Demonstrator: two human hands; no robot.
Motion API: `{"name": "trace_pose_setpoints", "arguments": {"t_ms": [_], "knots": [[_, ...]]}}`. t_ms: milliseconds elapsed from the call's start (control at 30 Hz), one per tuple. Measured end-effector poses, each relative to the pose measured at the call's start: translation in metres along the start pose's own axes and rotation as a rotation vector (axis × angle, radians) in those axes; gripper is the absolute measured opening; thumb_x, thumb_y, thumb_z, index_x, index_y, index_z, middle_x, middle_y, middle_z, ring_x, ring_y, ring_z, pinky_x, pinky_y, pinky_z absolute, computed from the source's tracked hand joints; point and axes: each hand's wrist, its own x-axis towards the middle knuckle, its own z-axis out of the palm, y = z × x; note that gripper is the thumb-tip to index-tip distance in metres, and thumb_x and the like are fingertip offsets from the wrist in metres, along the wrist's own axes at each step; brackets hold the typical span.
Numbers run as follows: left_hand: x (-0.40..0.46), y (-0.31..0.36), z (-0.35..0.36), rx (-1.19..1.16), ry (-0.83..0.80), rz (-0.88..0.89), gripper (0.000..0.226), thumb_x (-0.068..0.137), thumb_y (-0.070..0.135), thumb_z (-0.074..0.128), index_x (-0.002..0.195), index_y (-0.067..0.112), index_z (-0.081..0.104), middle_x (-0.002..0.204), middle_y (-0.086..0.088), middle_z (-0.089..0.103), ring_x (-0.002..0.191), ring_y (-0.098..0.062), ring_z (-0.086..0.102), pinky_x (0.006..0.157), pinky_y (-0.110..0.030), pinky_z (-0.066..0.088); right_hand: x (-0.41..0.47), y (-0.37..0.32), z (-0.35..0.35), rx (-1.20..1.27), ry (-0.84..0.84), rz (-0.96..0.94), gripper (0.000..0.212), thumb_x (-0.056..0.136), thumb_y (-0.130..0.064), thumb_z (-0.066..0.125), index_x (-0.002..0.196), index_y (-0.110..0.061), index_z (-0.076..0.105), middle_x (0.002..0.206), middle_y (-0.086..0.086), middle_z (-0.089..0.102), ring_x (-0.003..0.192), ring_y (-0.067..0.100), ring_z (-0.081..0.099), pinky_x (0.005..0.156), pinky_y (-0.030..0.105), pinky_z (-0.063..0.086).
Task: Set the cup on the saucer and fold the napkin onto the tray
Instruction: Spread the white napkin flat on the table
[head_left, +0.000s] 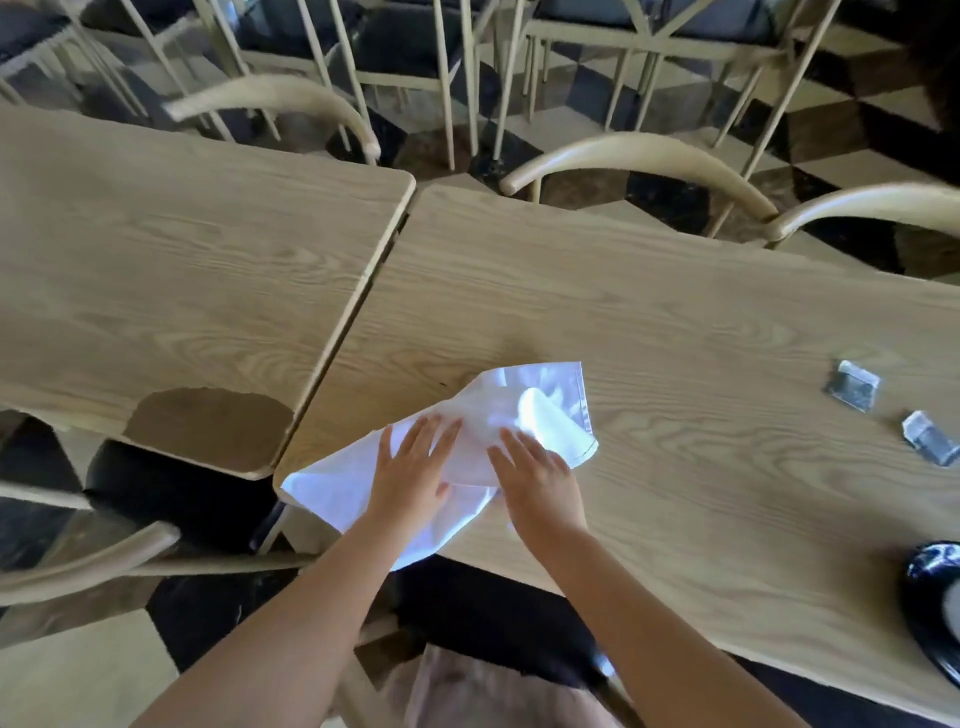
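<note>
Both hands flat on the white napkin (524, 415), palms down, fingers spread, not gripping anything, just pressing the cloth onto the table (675, 364). Left hand (410, 467) sits on the near-left part, right hand (540, 478) just beside it on the near-right w/ fingers pointing away. Napkin's at the near-left corner of the right-hand table, partly folded over itself, one corner curled up near the far right edge, and its near-left bit hangs off the table edge. 2nd table (182, 270) butts up on the left w/ a thin gap between. Over to the right, well apart from the napkin, 2 small silvery packets (852, 387) lie on the wood. Glossy black thing (930, 613) at the far right edge, cut off by the frame, can't tell what it is. Chairs (644, 161) pushed in along the far side
</note>
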Motion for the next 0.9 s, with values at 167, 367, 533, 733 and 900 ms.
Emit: {"name": "trace_pose_setpoints", "arguments": {"t_ms": [167,367,533,733,900], "knots": [[0.021,-0.032,-0.023,-0.210,-0.008,-0.001,0.038,0.083,0.002,0.055,0.119,0.016,0.061,0.119,-0.001,0.064,0.106,-0.027,0.059,0.093,-0.033,0.042,0.017,0.017,-0.033,0.269,-0.050,0.138,0.031,0.087,-0.007,0.041,0.108,-0.020,0.059,0.099,0.007,0.067,0.092,0.031,0.060,0.063,0.032,0.043],[0.052,-0.056,-0.099,-0.539,-0.009,0.144,0.011,0.085,0.011,0.061,0.087,0.009,0.071,0.072,-0.001,0.066,0.069,-0.008,0.059,0.061,-0.020,0.039,0.038,0.070,-0.113,0.310,-0.176,0.115,0.035,0.090,-0.007,0.042,0.116,-0.016,0.063,0.119,0.010,0.065,0.107,0.028,0.059,0.083,0.031,0.040],[0.087,-0.054,-0.171,-0.299,-0.048,0.358,0.013,0.085,0.006,0.061,0.076,-0.002,0.067,0.067,-0.018,0.066,0.060,-0.020,0.058,0.055,-0.030,0.033,0.042,0.108,-0.175,0.167,-0.150,0.113,0.026,0.092,-0.011,0.045,0.108,-0.005,0.066,0.116,0.008,0.066,0.109,0.026,0.056,0.082,0.025,0.033],[0.144,-0.026,-0.269,-0.162,0.006,0.343,0.025,0.087,0.006,0.051,0.064,0.006,0.058,0.067,-0.018,0.058,0.065,-0.023,0.050,0.062,-0.034,0.034,0.060,0.143,-0.257,0.025,0.010,0.204,0.022,0.089,-0.015,0.051,0.081,-0.002,0.066,0.080,0.013,0.065,0.079,0.029,0.059,0.065,0.033,0.041],[0.185,0.014,-0.370,-0.137,0.240,0.343,0.031,0.086,0.004,0.046,0.056,0.008,0.051,0.064,-0.019,0.055,0.067,-0.029,0.053,0.058,-0.033,0.030,0.075,0.158,-0.339,-0.088,0.346,0.338,0.021,0.090,-0.019,0.048,0.083,-0.006,0.063,0.077,0.010,0.064,0.077,0.033,0.061,0.051,0.029,0.038]]}}
